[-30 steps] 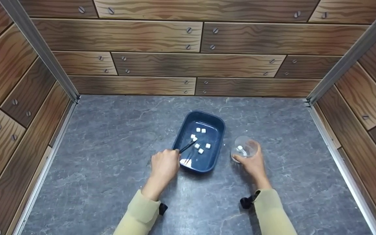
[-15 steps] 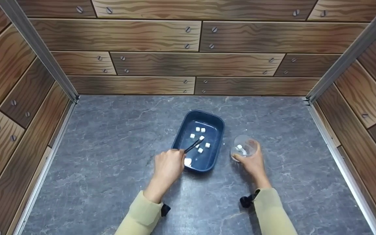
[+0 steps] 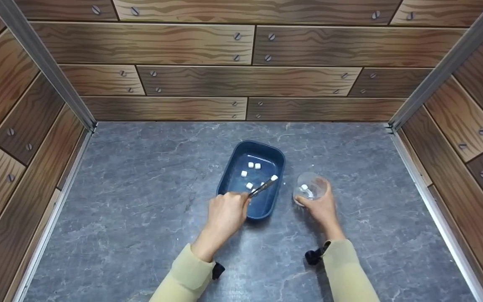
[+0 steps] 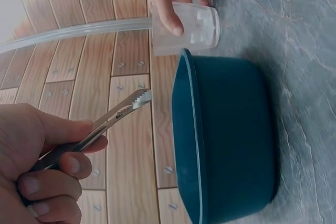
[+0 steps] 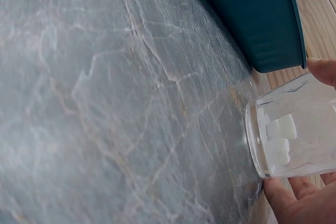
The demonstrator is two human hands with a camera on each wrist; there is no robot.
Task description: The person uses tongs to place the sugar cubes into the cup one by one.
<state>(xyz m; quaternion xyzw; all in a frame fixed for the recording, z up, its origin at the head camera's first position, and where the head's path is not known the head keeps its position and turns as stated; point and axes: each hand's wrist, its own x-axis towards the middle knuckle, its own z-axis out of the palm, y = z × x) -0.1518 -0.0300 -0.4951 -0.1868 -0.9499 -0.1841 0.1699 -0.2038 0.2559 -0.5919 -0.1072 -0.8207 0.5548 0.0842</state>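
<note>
Your tongs (image 3: 261, 188) have moved right from the middle of the tray (image 3: 234, 182), their tips pinching a white cube (image 3: 274, 178) above its rim, near the right edge. Your left hand (image 3: 227, 212) grips them with curled fingers. Your right hand (image 3: 322, 206) holds the cup (image 3: 308, 181), thumb and fingers round it, just beside the tray's right edge; other cubes (image 5: 286, 126) lie at its bottom. More cubes (image 3: 258, 166) lie in the tray.

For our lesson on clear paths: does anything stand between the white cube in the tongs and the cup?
Only the rim of the blue tray, on the side facing the clear cup, lies between. The left wrist view shows the tongs holding the white cube above that rim; nothing else visible intervenes.
</note>
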